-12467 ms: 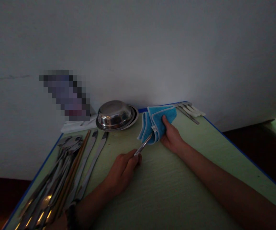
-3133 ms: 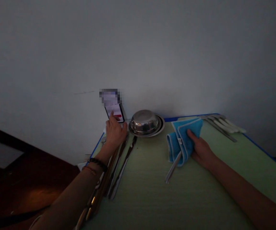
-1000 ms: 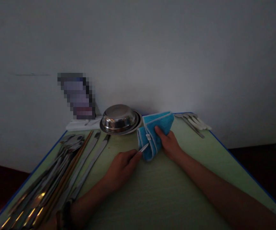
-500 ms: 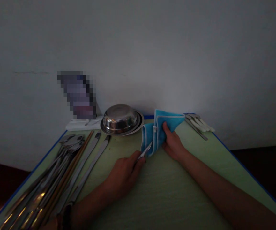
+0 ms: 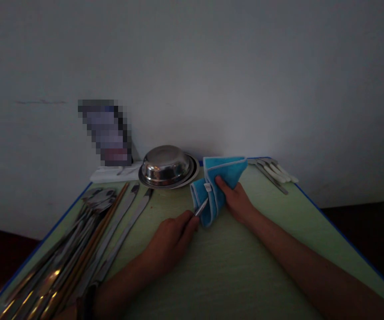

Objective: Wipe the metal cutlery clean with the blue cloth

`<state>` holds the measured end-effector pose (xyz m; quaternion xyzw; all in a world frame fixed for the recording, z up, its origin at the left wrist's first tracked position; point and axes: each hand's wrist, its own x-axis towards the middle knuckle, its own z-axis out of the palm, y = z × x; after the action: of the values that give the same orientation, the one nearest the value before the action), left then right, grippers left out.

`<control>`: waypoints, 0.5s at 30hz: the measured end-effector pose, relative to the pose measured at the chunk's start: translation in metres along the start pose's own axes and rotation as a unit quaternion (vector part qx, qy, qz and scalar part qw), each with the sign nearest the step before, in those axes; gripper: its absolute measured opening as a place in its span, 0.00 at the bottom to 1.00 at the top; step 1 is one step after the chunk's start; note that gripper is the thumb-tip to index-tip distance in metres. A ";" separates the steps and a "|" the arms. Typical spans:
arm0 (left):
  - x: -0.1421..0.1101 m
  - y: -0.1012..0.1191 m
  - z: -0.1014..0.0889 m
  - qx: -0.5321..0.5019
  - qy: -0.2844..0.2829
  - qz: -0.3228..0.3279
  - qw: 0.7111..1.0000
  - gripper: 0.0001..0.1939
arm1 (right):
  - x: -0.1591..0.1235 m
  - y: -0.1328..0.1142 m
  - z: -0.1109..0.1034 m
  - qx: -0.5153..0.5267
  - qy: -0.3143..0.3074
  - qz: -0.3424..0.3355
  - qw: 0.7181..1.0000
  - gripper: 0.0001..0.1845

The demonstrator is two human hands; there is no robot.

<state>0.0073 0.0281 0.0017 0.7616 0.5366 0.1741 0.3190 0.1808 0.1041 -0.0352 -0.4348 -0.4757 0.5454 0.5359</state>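
Observation:
Folded and light-edged, a blue cloth (image 5: 227,171) is gripped by my right hand (image 5: 238,200), its thumb pressed on the outer face. My left hand (image 5: 173,238) is closed round a shiny piece of metal cutlery (image 5: 201,207). The far end of that cutlery goes into the folds of the cloth, so its kind is hidden. Both hands are over the middle of the pale green table (image 5: 225,271). Behind the cloth and a little left, an upturned steel bowl (image 5: 167,164) rests on another metal dish.
Left lie metal spoons (image 5: 100,200), wooden chopsticks (image 5: 112,213) and two table knives (image 5: 128,226). White-handled forks (image 5: 276,173) and a bare metal piece (image 5: 271,178) lie at the back right. A pixelated upright object (image 5: 107,133) leans near the wall (image 5: 245,80), by a white cloth (image 5: 112,174).
The cloth and my right hand have shifted slightly left and toward me along the cutlery. My left hand has moved slightly left and keeps its hold.

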 end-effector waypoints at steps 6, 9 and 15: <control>0.000 0.000 -0.001 -0.005 -0.005 0.004 1.000 0.15 | 0.001 -0.002 0.005 0.070 0.058 0.023 0.996 0.23; -0.001 0.000 0.000 -0.007 -0.003 0.007 1.000 0.15 | 0.001 -0.004 0.005 0.085 0.060 0.039 0.994 0.24; -0.001 0.000 0.000 -0.051 0.009 -0.004 0.999 0.15 | 0.001 -0.002 -0.001 0.039 -0.043 0.025 0.998 0.19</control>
<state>0.0069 0.0268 0.0013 0.7405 0.5328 0.2070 0.3534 0.1821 0.1053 -0.0331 -0.4015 -0.4652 0.5952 0.5178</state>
